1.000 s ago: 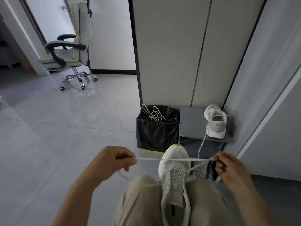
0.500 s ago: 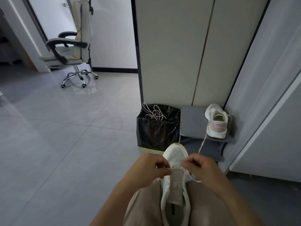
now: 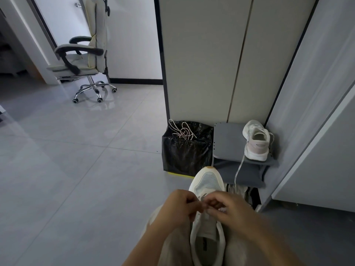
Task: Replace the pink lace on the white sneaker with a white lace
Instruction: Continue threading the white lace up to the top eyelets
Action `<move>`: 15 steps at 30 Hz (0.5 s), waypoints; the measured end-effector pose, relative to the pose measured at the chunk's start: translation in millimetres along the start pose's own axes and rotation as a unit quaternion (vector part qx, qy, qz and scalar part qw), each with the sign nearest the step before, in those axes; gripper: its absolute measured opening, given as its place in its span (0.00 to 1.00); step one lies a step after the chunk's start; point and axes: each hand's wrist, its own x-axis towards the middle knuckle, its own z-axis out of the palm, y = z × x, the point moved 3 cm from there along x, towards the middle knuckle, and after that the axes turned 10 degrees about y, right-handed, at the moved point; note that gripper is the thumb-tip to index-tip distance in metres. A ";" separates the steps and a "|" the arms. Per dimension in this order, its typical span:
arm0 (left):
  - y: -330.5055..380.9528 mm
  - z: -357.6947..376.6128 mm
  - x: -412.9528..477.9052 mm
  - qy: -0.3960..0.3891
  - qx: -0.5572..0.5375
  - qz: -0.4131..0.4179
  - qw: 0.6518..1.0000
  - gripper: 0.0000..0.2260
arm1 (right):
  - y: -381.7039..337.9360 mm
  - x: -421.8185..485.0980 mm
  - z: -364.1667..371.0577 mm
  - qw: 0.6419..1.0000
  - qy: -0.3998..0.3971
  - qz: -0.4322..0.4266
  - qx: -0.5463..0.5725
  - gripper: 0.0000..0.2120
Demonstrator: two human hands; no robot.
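A white sneaker (image 3: 208, 181) lies between my knees, toe pointing away. My left hand (image 3: 179, 207) and my right hand (image 3: 225, 207) meet over its eyelets, fingers curled and pinching the white lace (image 3: 203, 196), which is mostly hidden under them. A pink-and-white lace (image 3: 182, 132) lies tangled on top of the black bin (image 3: 186, 154). A second white sneaker (image 3: 256, 141) with a pink heel panel stands on the grey stool (image 3: 228, 139), a lace hanging from it.
A tall cabinet (image 3: 211, 54) stands behind the bin and stool. A wall panel (image 3: 317, 112) closes the right side. An office chair (image 3: 84, 52) on castors stands at the far left. Grey tiled floor (image 3: 76, 160) stretches to the left.
A second ago my hands held the white lace stretched wide apart. They have come together over the sneaker's eyelets and have stayed there, shifting slightly.
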 end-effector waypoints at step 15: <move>-19.7 2.9 -8.2 0.107 0.072 -0.016 0.991 0.04 | 22.1 0.4 9.0 0.979 0.161 0.002 -0.128 0.03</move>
